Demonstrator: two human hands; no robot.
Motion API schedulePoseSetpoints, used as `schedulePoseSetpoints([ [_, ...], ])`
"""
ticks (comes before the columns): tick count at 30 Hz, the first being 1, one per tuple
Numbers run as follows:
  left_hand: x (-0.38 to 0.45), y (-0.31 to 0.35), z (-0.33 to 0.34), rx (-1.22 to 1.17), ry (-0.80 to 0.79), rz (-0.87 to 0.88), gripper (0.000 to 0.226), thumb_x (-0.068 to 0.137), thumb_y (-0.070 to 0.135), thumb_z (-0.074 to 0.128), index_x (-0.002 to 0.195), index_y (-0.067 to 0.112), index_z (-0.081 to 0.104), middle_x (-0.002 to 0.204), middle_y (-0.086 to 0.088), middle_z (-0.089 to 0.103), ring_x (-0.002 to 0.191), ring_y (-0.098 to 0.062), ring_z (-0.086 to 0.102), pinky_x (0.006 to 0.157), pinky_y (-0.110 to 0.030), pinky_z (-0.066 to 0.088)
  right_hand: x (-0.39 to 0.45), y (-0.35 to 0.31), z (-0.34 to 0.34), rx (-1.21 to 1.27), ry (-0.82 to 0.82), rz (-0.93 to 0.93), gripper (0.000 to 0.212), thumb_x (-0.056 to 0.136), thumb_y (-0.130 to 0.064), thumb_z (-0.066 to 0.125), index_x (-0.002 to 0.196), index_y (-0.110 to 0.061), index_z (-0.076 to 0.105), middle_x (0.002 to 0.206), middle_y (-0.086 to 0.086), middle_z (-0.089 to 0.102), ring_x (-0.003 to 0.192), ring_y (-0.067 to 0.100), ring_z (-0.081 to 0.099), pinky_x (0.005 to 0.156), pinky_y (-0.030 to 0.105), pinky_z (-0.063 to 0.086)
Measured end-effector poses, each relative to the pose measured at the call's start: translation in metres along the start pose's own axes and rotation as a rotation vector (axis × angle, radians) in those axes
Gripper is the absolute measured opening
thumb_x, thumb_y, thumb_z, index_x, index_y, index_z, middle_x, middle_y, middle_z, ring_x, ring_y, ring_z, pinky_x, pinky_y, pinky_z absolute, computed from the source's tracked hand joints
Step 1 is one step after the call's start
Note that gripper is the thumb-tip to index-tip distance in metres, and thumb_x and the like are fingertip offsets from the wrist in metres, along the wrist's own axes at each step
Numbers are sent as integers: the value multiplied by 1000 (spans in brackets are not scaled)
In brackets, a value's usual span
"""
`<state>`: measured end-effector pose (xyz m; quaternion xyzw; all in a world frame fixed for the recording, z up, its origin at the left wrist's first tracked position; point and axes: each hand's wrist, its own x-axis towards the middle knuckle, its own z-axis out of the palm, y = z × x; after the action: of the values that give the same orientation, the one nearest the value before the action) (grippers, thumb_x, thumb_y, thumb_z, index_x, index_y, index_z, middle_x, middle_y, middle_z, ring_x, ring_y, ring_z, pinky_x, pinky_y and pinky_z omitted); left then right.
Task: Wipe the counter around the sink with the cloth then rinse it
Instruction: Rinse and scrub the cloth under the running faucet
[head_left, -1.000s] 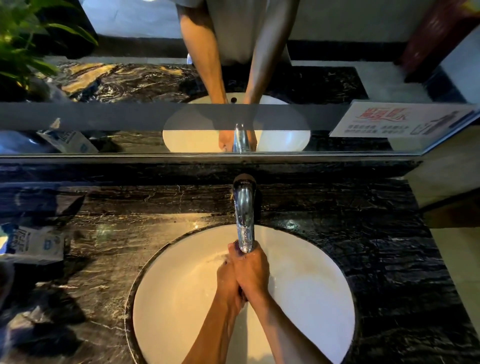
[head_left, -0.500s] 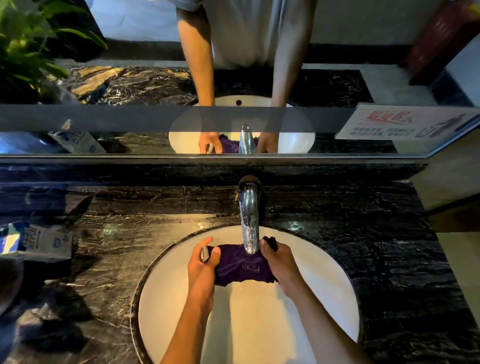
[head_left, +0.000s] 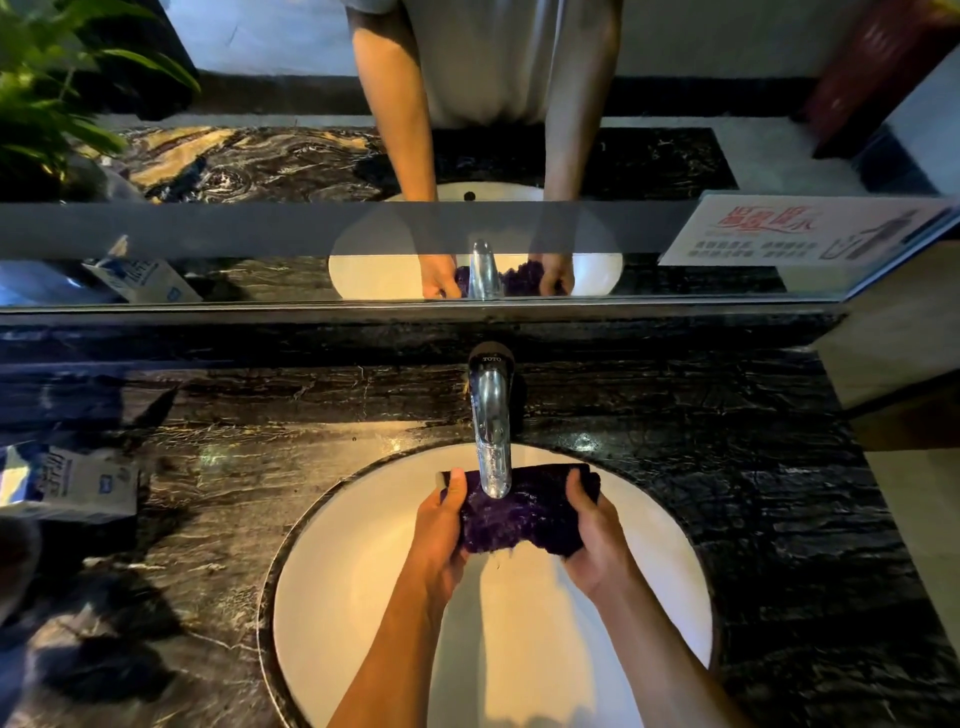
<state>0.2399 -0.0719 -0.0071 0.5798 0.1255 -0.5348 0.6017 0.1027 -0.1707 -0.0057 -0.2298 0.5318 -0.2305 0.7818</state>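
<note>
The cloth (head_left: 522, 512) is purple and shaggy, stretched with its long axis running left to right across the sink (head_left: 337, 597), just under the tip of the tap (head_left: 491, 431). Its far edge is fairly straight; the near edge sags and frays in the middle (wet, by the look of it, though no stream can be made out).

It lies between the two hands. The left hand (head_left: 439, 525) grips the cloth's left end, thumb on top and fingers curled beneath. The right hand (head_left: 597, 535) grips the right end the same way, thumb over the top edge. Both are held above the white bowl, not touching it.

Half a second ago the cloth was bunched narrower and the hands stood closer together; now they have drawn apart and the cloth is spread wider. A second ago the hands were clasped together under the tap with the cloth hidden.

The black marble worktop (head_left: 727, 467) surrounds the sink. A tissue pack (head_left: 67, 480) lies at its left edge. The mirror (head_left: 260, 171) behind repeats the hands and cloth.
</note>
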Motion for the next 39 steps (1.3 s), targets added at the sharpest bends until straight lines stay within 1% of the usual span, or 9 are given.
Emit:
schedulePoseSetpoints([
  [4,-1,-5,17,66,23,57,12,102,28,58,100,16,58,100,-18,72,80,-36,71,60,-44,59,-4,14,9,-275,72,-228,30,96,2,58,115,-19,69,112,15,74,103,37,71,75,41,60],
  [8,-3,-3,37,9,119,49,34,104,45,46,86,20,59,76,-9,61,72,-23,60,66,-37,53,-20,40,38,-554,-37,-378,27,91,-26,65,117,-29,66,129,2,62,119,21,62,102,43,53],
  [11,-1,-6,33,90,167,89,41,103,44,46,70,22,56,63,-3,53,63,-20,51,66,-36,45,-19,53,55,-814,24,-512,43,83,-61,61,111,-28,62,123,-2,54,110,24,61,90,42,58],
  [15,-8,-15,30,156,110,62,26,95,38,52,73,23,54,67,1,52,66,-18,48,66,-36,43,-16,50,69,-896,156,-477,29,85,-58,68,81,-35,51,105,-3,60,93,21,65,74,39,59],
  [19,-12,-12,22,173,91,-22,23,96,18,62,74,9,61,56,-7,61,46,-17,59,46,-24,48,-5,42,75,-871,171,-342,25,88,-43,73,80,-26,56,81,-5,67,71,16,66,60,30,54],
  [23,-13,-5,10,139,107,-3,29,96,31,61,84,5,67,76,-21,70,66,-30,68,61,-37,54,13,32,71,-631,47,-144,20,72,-30,75,72,-13,66,71,10,72,74,35,71,67,48,61],
  [31,-1,5,-34,85,72,131,27,96,14,64,121,3,62,105,-20,77,92,-36,74,86,-54,59,13,-1,12,-248,-97,146,39,85,-17,74,115,8,67,98,26,76,81,37,76,66,46,62],
  [35,0,0,-18,52,14,76,29,102,21,55,117,-1,65,105,-20,77,90,-33,76,75,-42,63,5,-14,-9,-193,-196,147,47,81,-15,75,120,8,67,114,32,71,87,41,72,66,46,55],
  [39,-1,-8,6,42,-27,72,26,105,21,49,123,5,61,114,-22,74,102,-40,72,88,-56,59,3,-19,-22,-143,-82,81,41,92,-23,67,122,5,63,111,31,72,82,40,72,57,40,54],
])
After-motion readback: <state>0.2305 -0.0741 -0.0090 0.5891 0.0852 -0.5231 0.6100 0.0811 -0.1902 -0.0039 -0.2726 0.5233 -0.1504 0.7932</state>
